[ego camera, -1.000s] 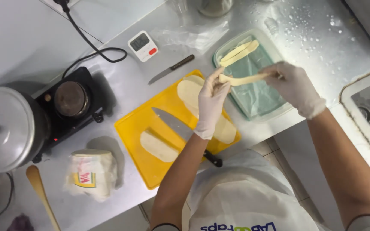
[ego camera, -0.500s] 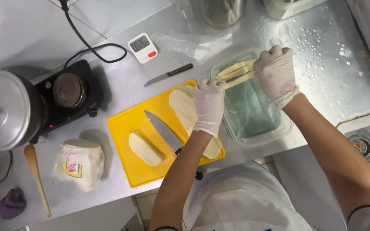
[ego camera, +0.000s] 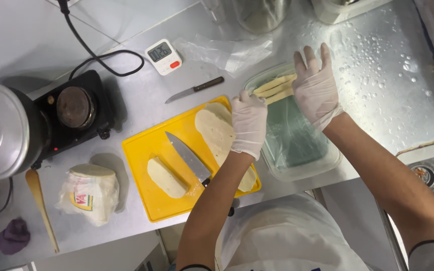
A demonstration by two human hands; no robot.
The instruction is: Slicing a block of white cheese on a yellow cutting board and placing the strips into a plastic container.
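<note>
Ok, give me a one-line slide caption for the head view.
Gloved left hand and right hand lay pale strips into a clear tray beside a yellow cutting board.
</note>
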